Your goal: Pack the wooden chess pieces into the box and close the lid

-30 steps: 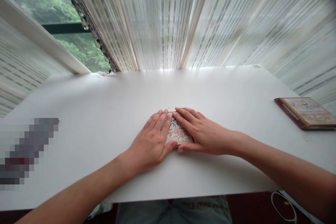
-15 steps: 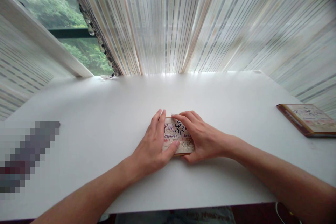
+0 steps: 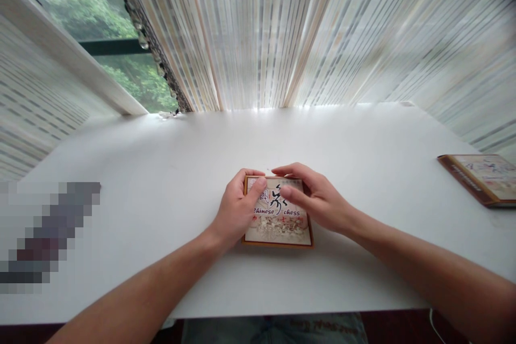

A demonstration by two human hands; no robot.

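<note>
My left hand [image 3: 237, 204] grips a flat cardboard box [image 3: 278, 231] printed "Chinese chess" by its far left part. The left thumb presses on the printed top, and the fingers curl behind the far edge. My right hand [image 3: 318, 196] is around the far right corner of the same box, thumb over the top and fingers along the far edge. Whether the right thumb touches the lid is hard to tell. The near edge of the box shows fully, and the box looks closed. Both hands hide parts of its sides and lettering.
A second box with similar print [image 3: 484, 177] lies at the right of the white table [image 3: 181, 156]. Something dark and blurred out by pixels [image 3: 52, 236] lies at the left. Striped string curtains [image 3: 250, 37] hang behind the table, beside a window [image 3: 80, 11].
My left thumb has moved from the near part of the box up to its far part. My right thumb has come from the near edge to over the top. More of the box shows.
</note>
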